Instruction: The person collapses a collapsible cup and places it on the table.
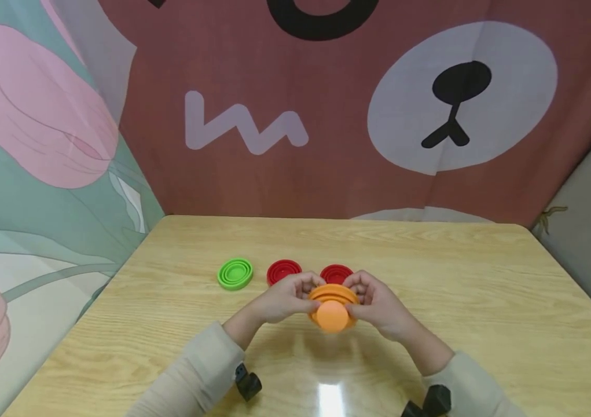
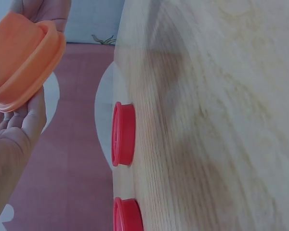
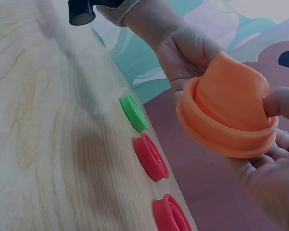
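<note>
An orange collapsible silicone cup (image 1: pixel 333 316) is held above the table between both hands, its narrow base toward the person. My left hand (image 1: pixel 283 297) grips its left side, thumb on the near face and fingers behind the rim. On the opposite side my right hand (image 1: pixel 385 307) pinches it the same way. The right wrist view shows the orange cup (image 3: pixel 231 98) with its middle pushed out past a wide ring, and the right thumb pressing into its wall. Behind the hands lie two flattened red cups, one to the left (image 1: pixel 283 270) and one partly hidden (image 1: pixel 336 272).
A flattened green cup (image 1: pixel 235 274) lies left of the red ones, in the same row. The wooden table (image 1: pixel 483 278) ends at a printed cloth backdrop (image 1: pixel 326 145). Dark wrist-worn cameras show at the sleeves (image 1: pixel 196 362).
</note>
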Demonstrator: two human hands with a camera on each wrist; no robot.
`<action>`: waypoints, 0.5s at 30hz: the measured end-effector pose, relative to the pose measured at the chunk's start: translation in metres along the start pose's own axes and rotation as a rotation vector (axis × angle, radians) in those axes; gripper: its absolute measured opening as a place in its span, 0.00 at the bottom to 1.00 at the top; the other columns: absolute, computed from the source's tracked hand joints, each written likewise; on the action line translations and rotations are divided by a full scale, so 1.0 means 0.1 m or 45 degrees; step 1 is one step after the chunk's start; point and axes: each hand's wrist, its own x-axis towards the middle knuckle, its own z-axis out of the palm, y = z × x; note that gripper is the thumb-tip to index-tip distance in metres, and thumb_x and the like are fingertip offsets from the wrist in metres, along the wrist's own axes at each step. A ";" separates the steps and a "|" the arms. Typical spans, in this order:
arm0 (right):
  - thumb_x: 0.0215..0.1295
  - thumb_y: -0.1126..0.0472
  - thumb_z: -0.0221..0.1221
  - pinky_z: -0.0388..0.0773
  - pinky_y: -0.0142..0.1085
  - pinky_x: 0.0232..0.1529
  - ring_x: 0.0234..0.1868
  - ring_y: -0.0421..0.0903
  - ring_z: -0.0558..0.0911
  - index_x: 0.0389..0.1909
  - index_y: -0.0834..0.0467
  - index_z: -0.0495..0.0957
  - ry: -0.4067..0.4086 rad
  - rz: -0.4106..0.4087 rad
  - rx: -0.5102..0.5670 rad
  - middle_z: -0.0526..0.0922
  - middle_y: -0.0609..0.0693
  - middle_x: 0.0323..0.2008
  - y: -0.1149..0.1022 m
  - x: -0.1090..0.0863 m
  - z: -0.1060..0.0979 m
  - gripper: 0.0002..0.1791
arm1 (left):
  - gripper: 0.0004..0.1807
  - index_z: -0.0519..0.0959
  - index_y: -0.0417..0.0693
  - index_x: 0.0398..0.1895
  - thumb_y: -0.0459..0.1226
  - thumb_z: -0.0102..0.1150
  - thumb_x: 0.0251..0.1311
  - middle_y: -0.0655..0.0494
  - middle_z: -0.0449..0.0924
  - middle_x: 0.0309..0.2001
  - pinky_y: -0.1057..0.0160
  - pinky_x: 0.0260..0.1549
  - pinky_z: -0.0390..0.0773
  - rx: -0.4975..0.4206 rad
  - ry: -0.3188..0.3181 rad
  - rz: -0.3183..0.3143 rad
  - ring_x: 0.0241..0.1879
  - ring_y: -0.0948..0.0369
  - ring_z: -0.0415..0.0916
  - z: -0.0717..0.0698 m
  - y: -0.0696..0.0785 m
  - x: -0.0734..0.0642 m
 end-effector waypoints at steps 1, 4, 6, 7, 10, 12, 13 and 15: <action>0.51 0.74 0.53 0.76 0.32 0.31 0.30 0.43 0.74 0.41 0.72 0.60 0.027 0.000 -0.018 0.71 0.56 0.32 0.00 0.00 0.01 0.17 | 0.14 0.65 0.29 0.43 0.24 0.50 0.52 0.51 0.72 0.34 0.65 0.32 0.75 0.011 -0.001 -0.002 0.31 0.63 0.72 0.00 0.00 0.00; 0.50 0.76 0.52 0.76 0.31 0.30 0.29 0.43 0.74 0.41 0.72 0.61 0.096 -0.010 -0.057 0.72 0.56 0.31 0.00 -0.01 0.03 0.16 | 0.14 0.65 0.30 0.43 0.23 0.48 0.52 0.50 0.74 0.34 0.64 0.33 0.75 0.020 0.011 -0.021 0.31 0.63 0.73 0.02 0.01 0.01; 0.50 0.77 0.51 0.75 0.31 0.29 0.28 0.43 0.74 0.40 0.73 0.62 0.134 -0.027 -0.080 0.72 0.55 0.30 0.00 -0.01 0.04 0.15 | 0.13 0.64 0.30 0.43 0.23 0.47 0.53 0.48 0.75 0.34 0.64 0.33 0.75 0.016 0.020 -0.024 0.30 0.63 0.73 0.03 0.01 0.01; 0.50 0.77 0.51 0.75 0.31 0.28 0.27 0.42 0.74 0.40 0.72 0.62 0.150 -0.035 -0.092 0.72 0.54 0.29 0.00 -0.01 0.04 0.15 | 0.12 0.64 0.31 0.43 0.23 0.46 0.54 0.47 0.75 0.34 0.64 0.33 0.75 0.018 0.026 -0.024 0.30 0.63 0.73 0.03 0.01 0.02; 0.51 0.77 0.50 0.75 0.30 0.26 0.26 0.42 0.74 0.40 0.72 0.63 0.195 -0.044 -0.098 0.71 0.52 0.28 -0.01 -0.01 0.06 0.14 | 0.11 0.63 0.30 0.43 0.24 0.44 0.56 0.46 0.75 0.34 0.65 0.33 0.75 0.033 0.047 0.009 0.29 0.63 0.73 0.05 0.01 0.03; 0.52 0.77 0.49 0.74 0.29 0.26 0.26 0.41 0.74 0.41 0.72 0.63 0.212 -0.039 -0.036 0.71 0.52 0.28 -0.01 -0.01 0.07 0.13 | 0.11 0.62 0.30 0.43 0.24 0.44 0.57 0.46 0.75 0.33 0.65 0.33 0.75 0.033 0.058 0.031 0.30 0.63 0.73 0.05 0.00 0.03; 0.53 0.75 0.49 0.74 0.29 0.27 0.27 0.41 0.74 0.41 0.71 0.63 0.215 -0.030 0.016 0.71 0.52 0.29 -0.01 -0.01 0.07 0.13 | 0.11 0.62 0.30 0.43 0.25 0.43 0.57 0.46 0.75 0.33 0.65 0.33 0.75 0.033 0.068 0.039 0.30 0.63 0.73 0.05 0.00 0.03; 0.56 0.73 0.48 0.74 0.29 0.30 0.29 0.40 0.74 0.41 0.68 0.64 0.181 -0.048 0.165 0.71 0.52 0.30 -0.02 -0.02 0.07 0.11 | 0.11 0.61 0.30 0.44 0.26 0.42 0.58 0.45 0.75 0.33 0.64 0.33 0.75 0.012 0.087 0.052 0.31 0.63 0.74 0.05 0.01 0.03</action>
